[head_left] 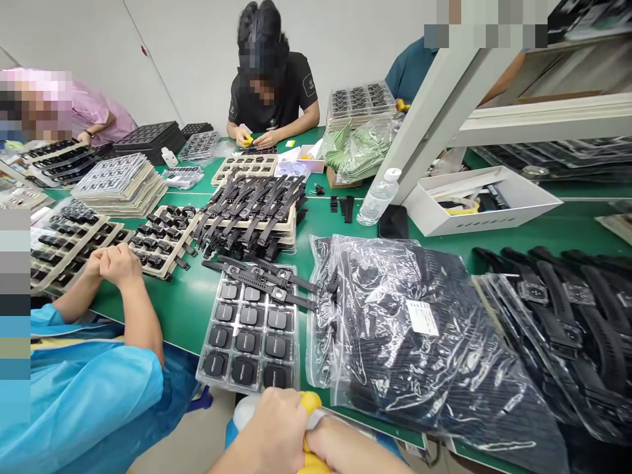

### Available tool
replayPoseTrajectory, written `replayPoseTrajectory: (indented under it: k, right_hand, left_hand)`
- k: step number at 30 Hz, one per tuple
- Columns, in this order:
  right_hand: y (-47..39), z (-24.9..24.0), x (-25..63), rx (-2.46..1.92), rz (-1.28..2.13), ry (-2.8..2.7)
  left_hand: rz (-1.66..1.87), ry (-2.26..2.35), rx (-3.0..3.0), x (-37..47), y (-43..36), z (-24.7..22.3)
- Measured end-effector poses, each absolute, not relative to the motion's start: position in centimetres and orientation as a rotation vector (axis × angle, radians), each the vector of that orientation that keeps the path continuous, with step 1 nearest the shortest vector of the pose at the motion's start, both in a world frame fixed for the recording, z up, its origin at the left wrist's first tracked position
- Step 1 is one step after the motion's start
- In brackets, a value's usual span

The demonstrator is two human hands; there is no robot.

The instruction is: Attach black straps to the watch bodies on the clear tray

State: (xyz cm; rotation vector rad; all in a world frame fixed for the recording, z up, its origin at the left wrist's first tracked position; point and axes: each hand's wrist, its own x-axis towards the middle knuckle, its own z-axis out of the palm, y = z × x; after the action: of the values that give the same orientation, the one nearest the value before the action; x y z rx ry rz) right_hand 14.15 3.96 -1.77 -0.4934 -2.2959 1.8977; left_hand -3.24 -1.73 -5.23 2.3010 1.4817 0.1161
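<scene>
Meeting at six o'clock, the bent left hand (279, 421) and right hand (326, 433) flank a rounded yellow item (311, 400); closure and grip cannot be told. The clear plastic tray (295, 343) at seven o'clock likely separates black square modules (245, 341).

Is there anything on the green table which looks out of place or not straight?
Mildly, yes: a few strapped watches lie slantwise across the far end of the clear tray, with straps reaching past its edge. It looks odd because the black square pieces sit in neat rows. I see no spill.
</scene>
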Motion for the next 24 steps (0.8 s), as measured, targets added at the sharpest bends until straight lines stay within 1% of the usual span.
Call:
replayPoseTrajectory:
  k: [2, 4, 7, 10, 12, 14, 18, 24]
  right_hand:
    - [3.6, -1.9, 14.0, -0.526, 1.928, -2.235]
    - [3.3, -2.2, 14.2, -0.606, 1.900, -2.203]
    - [3.2, -2.8, 14.8, -0.786, 1.803, -2.166]
    - [3.1, -3.6, 15.1, -1.012, 1.501, -2.057]
    - [2.8, -4.0, 14.9, -1.087, 1.229, -1.947]
    - [2.4, -4.2, 14.1, -1.041, 1.051, -1.898]
    - [1.3, -4.3, 12.2, -0.845, 1.008, -1.952]
    - [0.0, -5.5, 11.3, -0.777, 0.987, -1.980]
  left_hand:
    - [0.087, 1.477, 2.287, -2.7, -1.9, -5.6]
    - [0.130, 1.499, 2.320, -2.5, -2.0, -5.9]
    - [0.347, 1.532, 2.368, -2.5, -1.6, -6.2]
    - [0.567, 1.607, 2.223, -2.8, -0.5, -5.8]
    - [0.610, 1.737, 2.049, -2.9, 0.6, -5.4]
    - [0.544, 1.904, 1.890, -3.0, 1.7, -5.2]
    - [0.411, 2.036, 1.691, -3.0, 3.3, -5.1]
    - [0.596, 1.994, 1.575, -3.5, 3.5, -4.6]
